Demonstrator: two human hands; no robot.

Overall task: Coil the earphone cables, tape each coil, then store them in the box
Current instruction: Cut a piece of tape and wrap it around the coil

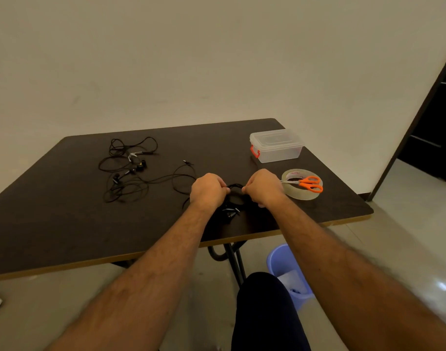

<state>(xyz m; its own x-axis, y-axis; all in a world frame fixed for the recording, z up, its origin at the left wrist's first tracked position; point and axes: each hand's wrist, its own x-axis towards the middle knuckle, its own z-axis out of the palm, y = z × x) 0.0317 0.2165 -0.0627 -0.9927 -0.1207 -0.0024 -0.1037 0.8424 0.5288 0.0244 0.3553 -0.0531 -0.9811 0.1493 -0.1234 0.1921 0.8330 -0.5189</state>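
Note:
A black earphone cable coil [235,186] hangs between my two hands above the dark table [64,224]. My left hand [208,189] pinches its left side and my right hand [263,186] pinches its right side. Its earbuds and plug [230,212] dangle below the loop. A loose strand of cable [183,177] trails off to the left of my left hand. More black earphones [126,168] lie tangled on the table's far left. The clear plastic box [276,145] with a red latch stands closed at the far right.
A roll of clear tape [301,192] lies right of my right hand, with orange-handled scissors [308,184] resting on top of it. Under the table's near edge stand a blue bin [284,264] and the table legs [234,259]. A dark doorway [432,122] opens at the right.

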